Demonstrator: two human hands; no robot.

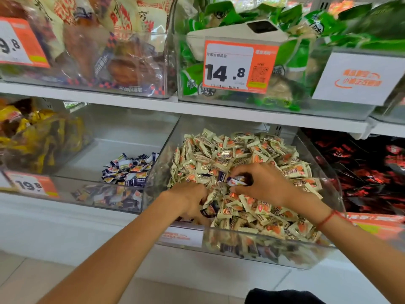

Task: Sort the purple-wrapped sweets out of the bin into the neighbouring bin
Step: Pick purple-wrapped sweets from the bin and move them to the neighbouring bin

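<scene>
While both hands dig in the clear plastic bin (324, 189) heaped with crinkly cream-wrapped sweets (236, 154), the right hand (260, 183) pinches a small purple-wrapped sweet (235, 180) between thumb and curled fingers above the heap. The left hand (188, 199) is buried at the bin's near left corner, fingers curled round dark purple wrappers (208, 210). A low pile of glossy purple sweets (129, 170) lies in the neighbouring clear bin (122, 132) on the left.
</scene>
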